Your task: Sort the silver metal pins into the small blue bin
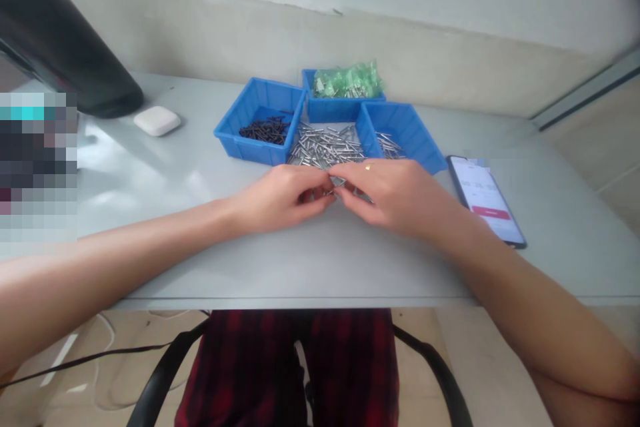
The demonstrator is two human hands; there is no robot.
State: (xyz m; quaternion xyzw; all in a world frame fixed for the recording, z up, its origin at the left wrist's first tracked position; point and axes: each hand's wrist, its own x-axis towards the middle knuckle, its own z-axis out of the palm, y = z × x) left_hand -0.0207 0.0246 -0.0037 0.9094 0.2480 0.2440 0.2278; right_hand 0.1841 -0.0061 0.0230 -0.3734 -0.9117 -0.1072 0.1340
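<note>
Nearest, the table [320, 267] shows a bare strip along its front edge. Beyond it, well in from that edge, the left hand [283, 197] and right hand [400, 197] meet at the fingertips. Both grips are narrow, and bits of metal show at the tips, so each seems pinched on 1 or more pins [325, 147] – how many, I cannot tell.

The step in hand looks like picking up or lining up pins; the next move would call for light, exact fingertip work. The loose pins lie in a pile just past the fingertips, between 2 bins.

Toward the table's right edge, beside the right forearm, lies a phone [487, 203]. Flanking the pile, the left bin [250, 150] holds dark screws [265, 131] and the right bin [425, 140] more pins. Farthest – near the table's back edge – the rear bin [340, 109] holds a green bag [345, 82].
</note>
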